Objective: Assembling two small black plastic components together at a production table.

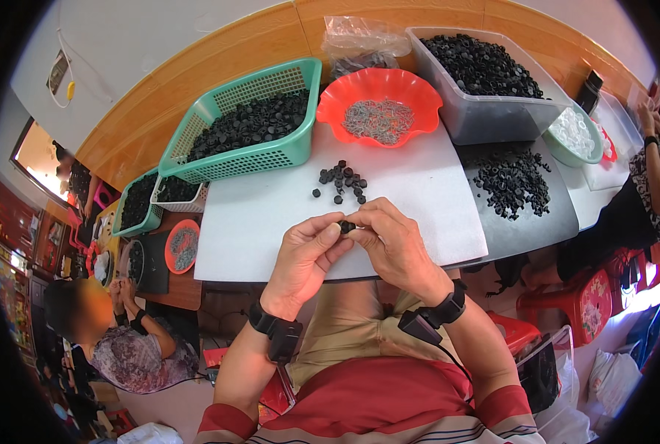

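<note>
Between the fingertips of both my hands is a small black plastic part [346, 226], held near the front edge of the white sheet [418, 196]. My left hand [309, 253] pinches it with thumb and forefinger. From the other side my right hand [395, 240] grips the same part, its fingers curled over and partly hiding it. Just beyond my fingertips lies a loose cluster of small black parts [342, 180]. A red scalloped bowl [326, 111] farther back holds many small silvery metal pieces [378, 120].
A green basket [271, 158] of black parts stands back left, a clear tub [492, 122] of them back right. More black parts [513, 183] lie on a dark sheet at right, near a pale green bowl [566, 157] of white pieces. People sit at left [141, 348] and right [618, 214].
</note>
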Motion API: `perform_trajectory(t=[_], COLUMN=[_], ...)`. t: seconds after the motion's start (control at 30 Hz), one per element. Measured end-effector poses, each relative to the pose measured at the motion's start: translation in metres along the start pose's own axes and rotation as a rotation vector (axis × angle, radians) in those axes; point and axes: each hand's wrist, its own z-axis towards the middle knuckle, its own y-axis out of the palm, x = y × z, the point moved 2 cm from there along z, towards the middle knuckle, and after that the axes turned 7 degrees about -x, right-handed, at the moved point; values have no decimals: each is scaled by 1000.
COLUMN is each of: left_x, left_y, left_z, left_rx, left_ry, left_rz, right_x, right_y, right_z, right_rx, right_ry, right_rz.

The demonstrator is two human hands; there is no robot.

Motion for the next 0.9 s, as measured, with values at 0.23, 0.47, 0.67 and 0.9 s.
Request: perform_trajectory(t=[0.23,0.47,0.67,0.9], left_x=[-2,-4,-6,-7], left_y=[0,-4,-4,-3], left_z=[0,0,-1,-2], left_rx=[16,-13,-2,10], left_ry=[14,30,33,42], left_rz=[1,-14,-17,11], right_x=[2,-4,-3,1], right_y=[1,-2,-2,1], right_z=[-1,-1,-2,-4], right_rx=[50,56,64,72], right_ry=[-31,-25,-66,-124], right_rz=[2,-8,-17,-17])
